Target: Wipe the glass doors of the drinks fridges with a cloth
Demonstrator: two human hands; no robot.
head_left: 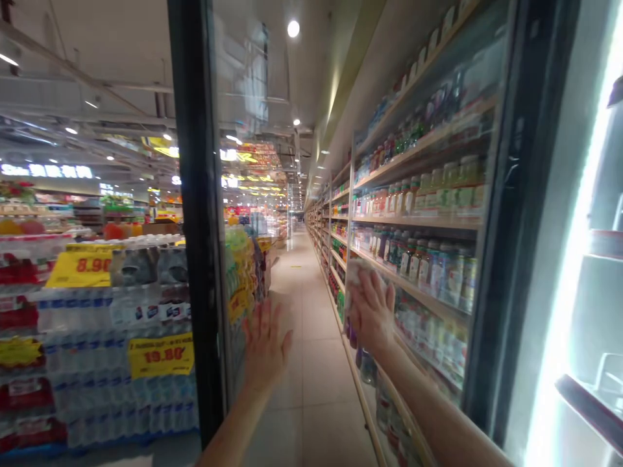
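A glass door (pixel 253 97) in a black frame (pixel 195 194) stands open in front of me, and I see the shop aisle through it. My left hand (pixel 265 344) lies flat against the glass, fingers stretched out, holding nothing. My right hand (pixel 374 314) presses a white cloth (pixel 355 272) onto the glass further right; the cloth shows above and left of the fingers.
A lit cooler interior (pixel 584 292) with shelves is at the far right. Long shelves of bottled drinks (pixel 423 259) line the aisle's right side. Stacked water packs with yellow price signs (pixel 160 355) stand at the left. A tiled floor (pixel 311 363) runs down the middle.
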